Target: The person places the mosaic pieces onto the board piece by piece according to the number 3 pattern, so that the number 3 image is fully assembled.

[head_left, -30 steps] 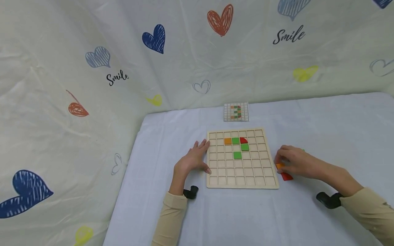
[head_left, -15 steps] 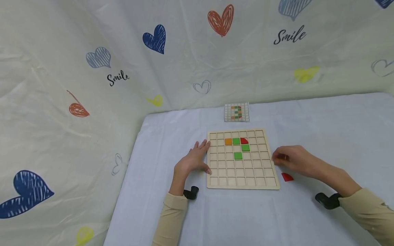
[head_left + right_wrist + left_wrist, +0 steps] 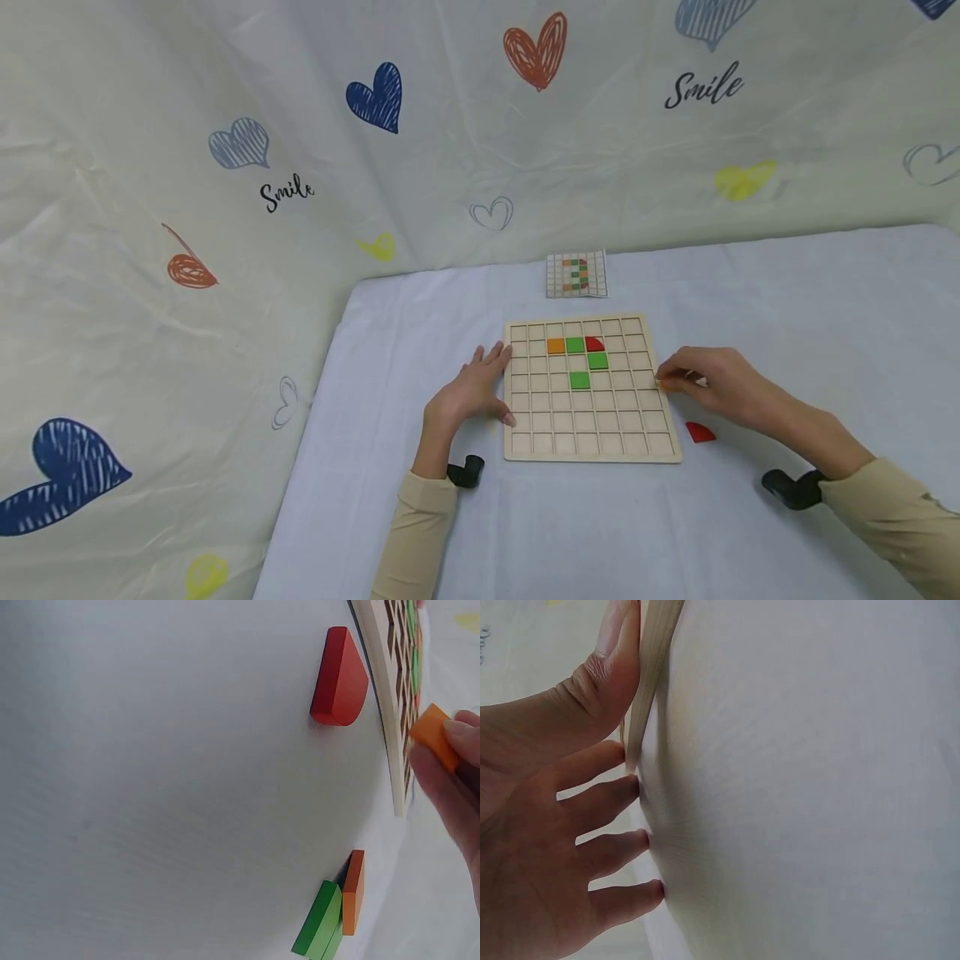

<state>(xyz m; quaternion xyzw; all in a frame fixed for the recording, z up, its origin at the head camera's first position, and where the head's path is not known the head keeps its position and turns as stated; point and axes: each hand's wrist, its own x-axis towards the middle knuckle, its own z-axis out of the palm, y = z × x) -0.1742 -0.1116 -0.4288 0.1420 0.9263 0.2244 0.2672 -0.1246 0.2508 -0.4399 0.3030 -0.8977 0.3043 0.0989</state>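
A wooden grid board (image 3: 540, 423) lies on the white cloth. My left hand (image 3: 471, 390) rests at its left edge with fingers spread, the thumb (image 3: 619, 656) against the board's side in the left wrist view. My right hand (image 3: 716, 383) pinches an orange square tile (image 3: 432, 735) between thumb and finger, close by the board's right edge. Set in the grid are an orange tile (image 3: 556, 346), a red rounded tile (image 3: 595, 343) and several green tiles (image 3: 580, 381). Another red rounded tile (image 3: 700, 432) lies just right of the board.
Behind the board lies a small pattern card (image 3: 576, 275) printed with a coloured grid. A green tile (image 3: 319, 922) and an orange tile (image 3: 353, 892) lie together on the cloth in the right wrist view. A cloth with printed hearts (image 3: 536, 52) hangs at the back.
My right hand has picked up the orange tile from beside the red one and carried it up and left to the board's right edge. The left hand stays put.
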